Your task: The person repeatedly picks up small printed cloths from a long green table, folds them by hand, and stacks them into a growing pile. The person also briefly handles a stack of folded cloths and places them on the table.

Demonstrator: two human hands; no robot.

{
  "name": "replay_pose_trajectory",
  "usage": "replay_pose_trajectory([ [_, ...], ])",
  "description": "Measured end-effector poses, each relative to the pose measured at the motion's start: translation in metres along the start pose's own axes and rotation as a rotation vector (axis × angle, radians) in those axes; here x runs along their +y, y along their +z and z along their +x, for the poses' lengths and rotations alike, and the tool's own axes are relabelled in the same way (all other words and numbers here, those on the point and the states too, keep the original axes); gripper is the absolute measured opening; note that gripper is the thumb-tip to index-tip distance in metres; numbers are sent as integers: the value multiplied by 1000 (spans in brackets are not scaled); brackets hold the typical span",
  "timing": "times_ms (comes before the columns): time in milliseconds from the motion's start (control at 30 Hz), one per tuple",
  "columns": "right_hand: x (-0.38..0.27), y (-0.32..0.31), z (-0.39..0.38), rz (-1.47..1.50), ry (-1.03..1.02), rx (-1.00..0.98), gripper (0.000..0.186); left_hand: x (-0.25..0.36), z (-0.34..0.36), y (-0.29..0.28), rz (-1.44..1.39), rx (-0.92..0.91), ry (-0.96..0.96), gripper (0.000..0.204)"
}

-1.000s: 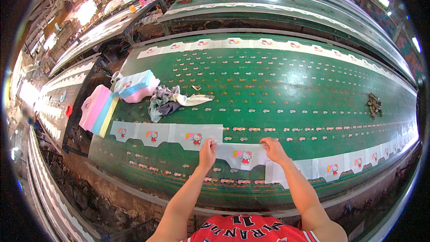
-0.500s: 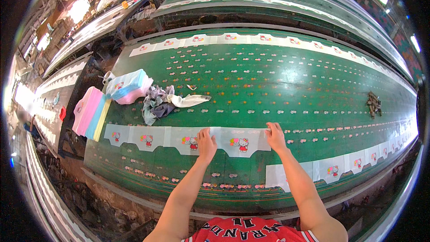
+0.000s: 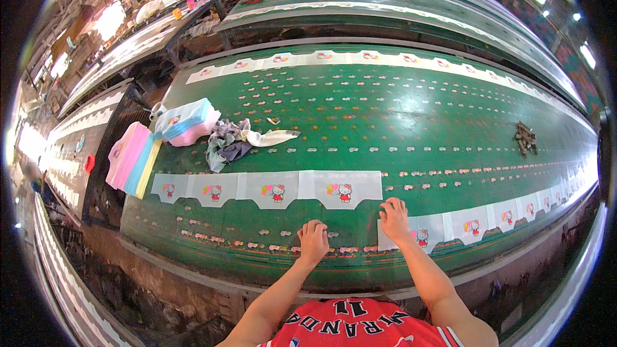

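My left hand (image 3: 313,242) is over bare green tabletop (image 3: 334,128), fingers loosely curled and apart, holding nothing. My right hand (image 3: 394,220) is at the left end of the near right row of pale printed panels (image 3: 475,225), fingers bent but apart; whether the fingertips touch the panel is unclear. Above both hands a short row of pale panels (image 3: 276,187) lies flat, each printed with a cartoon cat in red with balloons.
Stacks of pink, blue and yellow panels (image 3: 132,157) and pink-blue panels (image 3: 189,120) lie left, beside crumpled rags (image 3: 228,144). A dark clump (image 3: 525,138) lies at right. Another panel row (image 3: 308,58) runs along the back edge. Parallel tables (image 3: 289,16) stand beyond.
The panel held between my hands was laid at the right end of the short left row and let go. Both hands then moved down toward me, my left hand also rightward.
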State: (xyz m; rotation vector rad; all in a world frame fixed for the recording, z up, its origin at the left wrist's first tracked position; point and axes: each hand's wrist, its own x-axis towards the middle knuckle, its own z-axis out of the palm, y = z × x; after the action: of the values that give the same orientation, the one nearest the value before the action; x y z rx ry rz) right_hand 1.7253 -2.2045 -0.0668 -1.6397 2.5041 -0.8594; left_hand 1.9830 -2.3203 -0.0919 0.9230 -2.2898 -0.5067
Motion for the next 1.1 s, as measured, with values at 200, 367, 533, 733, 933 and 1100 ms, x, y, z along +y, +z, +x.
replay_pose_trajectory([
  [200,8,-16,-39,-35,52,43,27,13,-19,-3,-49,-13,6,20],
  [367,17,-25,-69,-36,132,41,27,27,-23,6,-25,-22,56,23],
  [533,27,-40,-85,13,125,87,26,48,-24,24,-115,-88,43,20],
  [733,76,-68,-81,-6,165,95,26,90,-14,57,-91,-122,30,15],
  [933,147,-95,-72,25,74,59,27,132,8,104,-71,-79,-151,20],
  [1100,169,-108,-65,152,-49,23,27,147,7,119,165,-5,-240,28],
])
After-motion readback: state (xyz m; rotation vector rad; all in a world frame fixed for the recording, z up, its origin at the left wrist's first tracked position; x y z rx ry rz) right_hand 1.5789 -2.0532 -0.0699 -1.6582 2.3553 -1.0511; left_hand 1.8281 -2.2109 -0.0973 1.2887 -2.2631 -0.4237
